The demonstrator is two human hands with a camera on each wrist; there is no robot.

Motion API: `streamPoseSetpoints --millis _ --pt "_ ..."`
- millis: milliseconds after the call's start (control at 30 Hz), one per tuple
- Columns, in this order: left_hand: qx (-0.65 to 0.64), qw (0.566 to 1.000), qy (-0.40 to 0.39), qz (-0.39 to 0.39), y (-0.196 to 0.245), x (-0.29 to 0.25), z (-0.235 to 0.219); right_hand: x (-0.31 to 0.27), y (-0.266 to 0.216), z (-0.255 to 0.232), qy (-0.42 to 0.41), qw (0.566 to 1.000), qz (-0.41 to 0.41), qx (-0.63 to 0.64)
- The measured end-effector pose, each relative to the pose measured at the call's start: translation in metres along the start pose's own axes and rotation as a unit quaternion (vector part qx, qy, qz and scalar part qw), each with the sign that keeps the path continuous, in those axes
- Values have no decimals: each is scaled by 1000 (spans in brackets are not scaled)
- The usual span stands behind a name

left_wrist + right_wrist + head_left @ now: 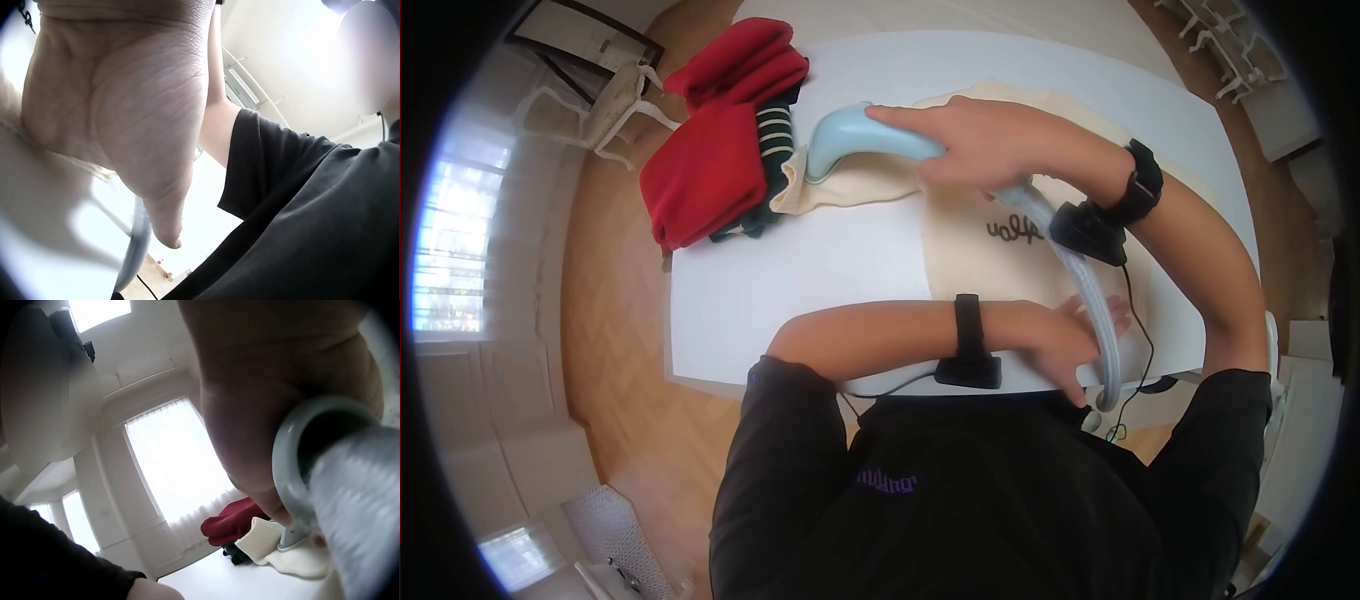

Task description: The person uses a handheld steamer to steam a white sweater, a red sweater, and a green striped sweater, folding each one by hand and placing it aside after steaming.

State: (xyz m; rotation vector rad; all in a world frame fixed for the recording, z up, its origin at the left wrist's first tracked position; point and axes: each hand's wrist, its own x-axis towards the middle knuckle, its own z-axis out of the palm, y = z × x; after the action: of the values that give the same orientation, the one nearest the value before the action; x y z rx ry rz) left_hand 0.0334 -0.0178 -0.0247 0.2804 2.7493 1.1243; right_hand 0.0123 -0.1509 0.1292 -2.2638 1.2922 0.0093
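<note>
One pale-blue steamer (845,135) is held in the right grip (975,140), its head at one sleeve of one cream garment (960,245) on the counter (800,270). One grey hose (1090,285) passes the left grip (1068,342), spread wide, holding nothing. Two red bundles (705,185) and one green striped garment (775,130) lie near the cuff.

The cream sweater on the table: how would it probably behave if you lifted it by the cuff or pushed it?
The cream sweater is probably floppy: it lies spread flat, its sleeve wavy along the edge. Pushed, it would likely bunch, since the knit cuff looks soft. It seems unlikely to roll, lying so thin on the table.
</note>
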Motion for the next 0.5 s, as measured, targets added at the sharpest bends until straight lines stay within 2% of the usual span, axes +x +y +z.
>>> streamPoseSetpoints --millis 167,233,300,367,433,467,500 --pt "19 999 -25 8 3 -2 -11 -69 -6 -17 0 998 49 28" --pt "-2 1000 -16 20 3 -5 -14 -108 9 -13 43 998 14 40" --pt "5 1000 -11 20 3 -5 -13 -147 1 -23 13 993 103 49" --pt "1 1000 9 25 3 -5 -11 -180 10 -18 8 993 113 35" --pt "18 1000 -3 13 3 -4 -9 -204 18 -12 15 978 172 114" --pt "18 1000 -2 10 4 -4 -8 -212 18 -10 6 980 170 107" --pt "16 1000 8 7 4 -4 -8 -217 18 -9 -12 968 212 133"
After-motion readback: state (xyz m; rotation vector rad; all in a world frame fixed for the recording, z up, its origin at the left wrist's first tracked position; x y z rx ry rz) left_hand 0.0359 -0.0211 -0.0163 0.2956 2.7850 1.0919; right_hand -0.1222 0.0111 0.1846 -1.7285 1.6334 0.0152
